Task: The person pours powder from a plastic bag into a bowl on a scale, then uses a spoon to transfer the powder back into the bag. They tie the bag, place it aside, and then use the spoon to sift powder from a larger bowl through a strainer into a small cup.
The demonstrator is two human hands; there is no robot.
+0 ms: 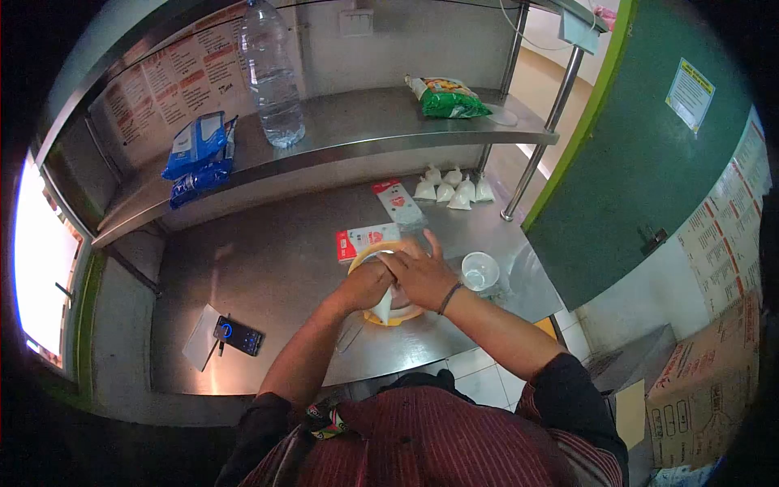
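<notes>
A yellow-rimmed bowl (355,261) stands on the steel table, partly covered by my hands and forearms. Over it, my left hand (367,286) is closed around the top of a small white plastic bag (385,310), whose lower end hangs down toward the bowl. My right hand (423,280) meets the left at the bag's top, its fingertips pinched there and one finger raised; the exact grip is partly hidden. Just behind the bowl lies a red-and-white packet (365,237). A clear plastic cup (479,271) is right of my right hand.
Several tied bags of white contents (454,188) and another red-and-white box (396,201) sit at the back. A phone (240,334) lies on the left. The shelf (349,134) above holds a water bottle (276,89), blue packets (199,154) and a green packet (450,99).
</notes>
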